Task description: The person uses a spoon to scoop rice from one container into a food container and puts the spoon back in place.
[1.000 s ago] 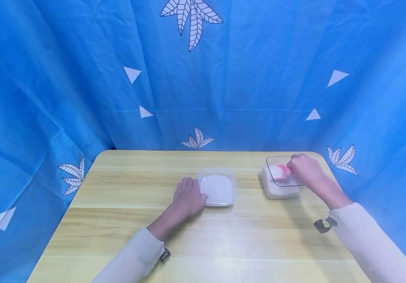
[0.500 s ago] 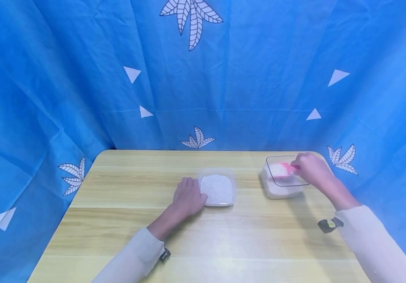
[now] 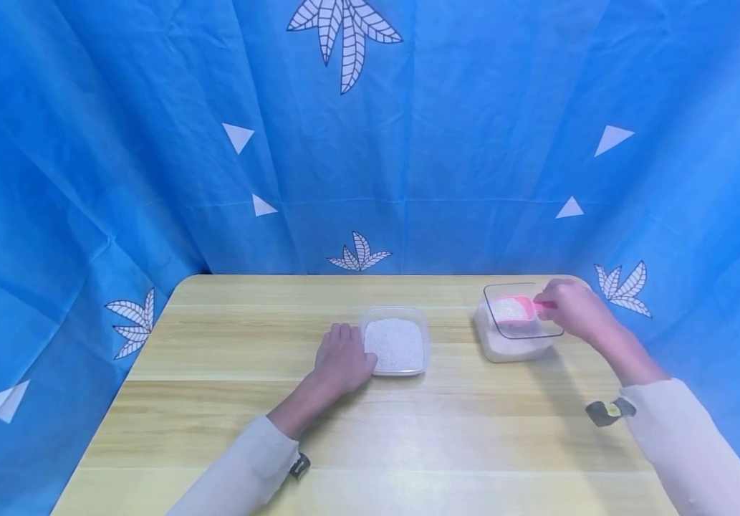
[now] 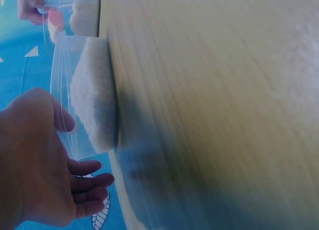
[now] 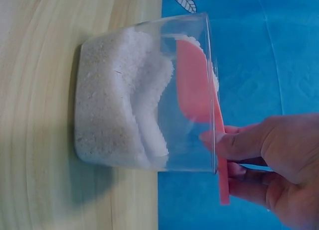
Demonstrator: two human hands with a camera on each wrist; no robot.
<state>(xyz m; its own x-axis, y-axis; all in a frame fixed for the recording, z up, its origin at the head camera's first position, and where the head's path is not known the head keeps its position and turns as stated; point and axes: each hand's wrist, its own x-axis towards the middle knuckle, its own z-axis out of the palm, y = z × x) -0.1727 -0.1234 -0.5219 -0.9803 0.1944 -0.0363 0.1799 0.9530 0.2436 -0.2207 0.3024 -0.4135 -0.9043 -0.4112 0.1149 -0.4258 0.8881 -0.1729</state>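
Observation:
My right hand [image 3: 572,308] pinches the handle of a pink scoop [image 5: 194,83] heaped with white grains that look like rice. The scoop's bowl is level in the upper part of a tall clear container [image 5: 194,150], above the grains [image 5: 107,100] in it, which have a hollow dug into them. Near the middle of the table, my left hand [image 3: 344,358] rests at the left side of a lower clear container [image 3: 426,344] of white grains. Its thumb lies at the wall and its other fingers are loosely bent beside it, as the left wrist view [image 4: 47,160] shows.
Both containers stand on a light wooden table [image 3: 215,416], the tall one near the back right corner. A blue curtain [image 3: 473,143] with leaf prints hangs behind the table and along both sides.
My right hand has drawn slightly right, and the scoop has come up out of the grains, levelled and full. My left hand and the lower container have stayed in place.

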